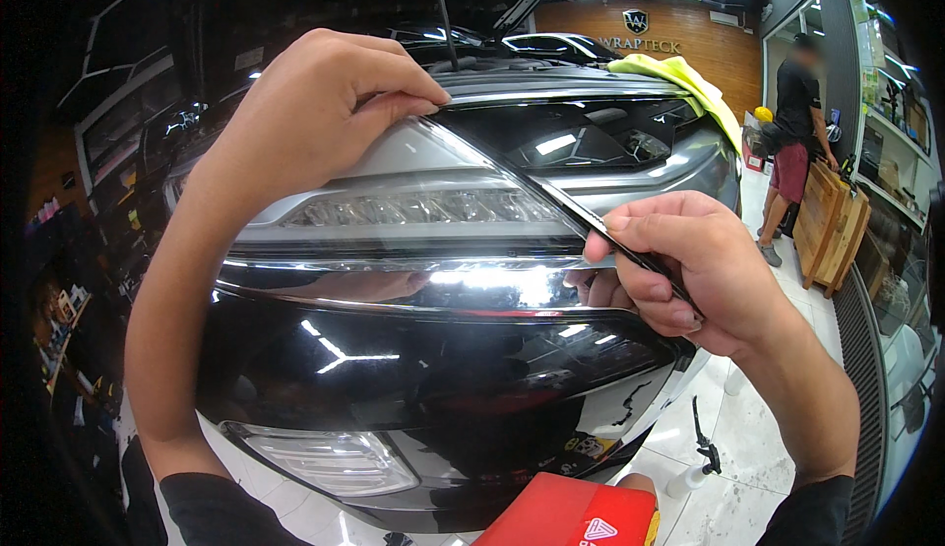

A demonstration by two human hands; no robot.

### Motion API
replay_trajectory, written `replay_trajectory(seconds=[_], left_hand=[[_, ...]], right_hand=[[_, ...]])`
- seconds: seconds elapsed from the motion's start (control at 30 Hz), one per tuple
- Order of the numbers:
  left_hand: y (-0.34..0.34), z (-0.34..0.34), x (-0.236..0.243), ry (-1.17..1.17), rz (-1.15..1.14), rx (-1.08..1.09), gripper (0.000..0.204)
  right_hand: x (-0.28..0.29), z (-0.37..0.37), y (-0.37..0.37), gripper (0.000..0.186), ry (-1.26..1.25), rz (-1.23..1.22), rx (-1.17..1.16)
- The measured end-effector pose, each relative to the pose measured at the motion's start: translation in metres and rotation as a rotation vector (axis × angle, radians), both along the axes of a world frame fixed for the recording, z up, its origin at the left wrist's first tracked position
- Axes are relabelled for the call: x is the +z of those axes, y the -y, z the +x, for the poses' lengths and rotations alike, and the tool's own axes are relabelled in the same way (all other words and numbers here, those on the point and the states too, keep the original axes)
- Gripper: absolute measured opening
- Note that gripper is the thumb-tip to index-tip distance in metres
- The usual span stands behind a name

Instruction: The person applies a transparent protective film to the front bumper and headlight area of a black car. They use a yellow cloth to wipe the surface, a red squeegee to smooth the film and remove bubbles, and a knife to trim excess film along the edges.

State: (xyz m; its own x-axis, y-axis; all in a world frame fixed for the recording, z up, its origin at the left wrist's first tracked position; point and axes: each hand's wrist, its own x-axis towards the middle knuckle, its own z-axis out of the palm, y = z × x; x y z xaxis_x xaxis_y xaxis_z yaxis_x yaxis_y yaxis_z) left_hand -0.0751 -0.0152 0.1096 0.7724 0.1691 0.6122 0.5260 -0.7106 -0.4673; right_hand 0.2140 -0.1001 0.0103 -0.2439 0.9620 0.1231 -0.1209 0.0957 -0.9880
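A long, thin black strip with a shiny edge (536,188) slants down to the right across the front of a headlight (423,209) on a dark car. My left hand (330,103) pinches its upper end, thumb against fingertips, at the headlight's top edge. Lower down on the right, my right hand (689,265) has its fingers closed round the other end, which pokes out below the fingers. Whether it is stiff trim or folded film, I cannot tell. Behind the strip shows the dark, glossy upper part of the lamp (591,134).
A yellow-green cloth (689,83) drapes over the car's far right corner. Below are the glossy black bumper (433,369), a lower lamp (325,459) and a red box (561,512). A spray bottle (694,472) stands on the floor; a person (792,103) is beside wooden panels (832,226).
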Motion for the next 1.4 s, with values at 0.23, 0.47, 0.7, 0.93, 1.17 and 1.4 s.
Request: replay_trajectory(seconds=[0.23, 0.47, 0.7, 0.93, 1.17, 1.4], left_hand=[[0.0, 0.0, 0.0, -0.005, 0.009, -0.021, 0.015], [-0.003, -0.001, 0.0, -0.009, 0.025, -0.025, 0.014], [-0.005, -0.002, -0.002, -0.004, 0.031, -0.042, 0.014], [-0.004, -0.002, -0.001, -0.001, 0.022, -0.022, 0.015], [-0.003, -0.002, -0.002, -0.002, 0.037, -0.023, 0.015], [-0.005, -0.002, -0.001, 0.001, 0.03, -0.022, 0.015]], right_hand=[[0.001, -0.009, 0.002, 0.028, 0.073, 0.07, -0.075], [0.001, -0.015, 0.006, 0.03, 0.086, 0.069, -0.095], [-0.001, -0.016, 0.002, 0.027, 0.037, 0.042, -0.017], [0.003, -0.017, 0.006, 0.024, 0.03, -0.007, -0.018], [-0.001, -0.014, 0.008, 0.023, 0.031, 0.016, -0.02], [-0.002, -0.012, 0.006, 0.025, -0.011, 0.007, -0.02]])
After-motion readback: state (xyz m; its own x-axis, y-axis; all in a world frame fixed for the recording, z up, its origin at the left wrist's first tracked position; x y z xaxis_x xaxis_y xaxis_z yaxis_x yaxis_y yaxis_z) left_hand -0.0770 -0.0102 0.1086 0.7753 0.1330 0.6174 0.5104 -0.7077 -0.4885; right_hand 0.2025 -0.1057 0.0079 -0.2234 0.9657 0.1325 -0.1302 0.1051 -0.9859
